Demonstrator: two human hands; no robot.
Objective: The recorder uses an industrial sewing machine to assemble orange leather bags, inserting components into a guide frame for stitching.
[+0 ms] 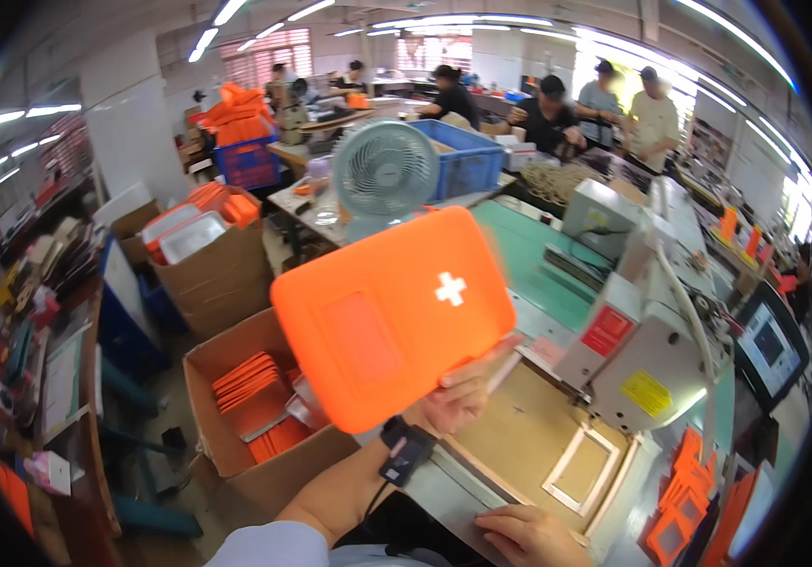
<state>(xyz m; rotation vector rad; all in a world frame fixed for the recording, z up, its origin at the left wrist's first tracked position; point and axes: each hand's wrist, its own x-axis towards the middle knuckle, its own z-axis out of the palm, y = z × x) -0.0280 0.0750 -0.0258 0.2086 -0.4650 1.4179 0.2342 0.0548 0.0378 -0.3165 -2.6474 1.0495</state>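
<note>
My left hand grips the lower edge of an orange first-aid case cover, raised and tilted before me. The cover has rounded corners, a white cross and a rectangular panel on its face. It hides part of the sewing table behind it. A small black device with a cable is at my left wrist. My right hand lies with fingers extended at the near edge of a tan template board, holding nothing. A pale rectangular frame is set in that board.
Left of me, a cardboard box holds stacked orange pieces; another carton stands behind. A sewing machine head overhangs the board at right, beside a screen. Orange window pieces lie at lower right. A fan stands ahead; several people work farther back.
</note>
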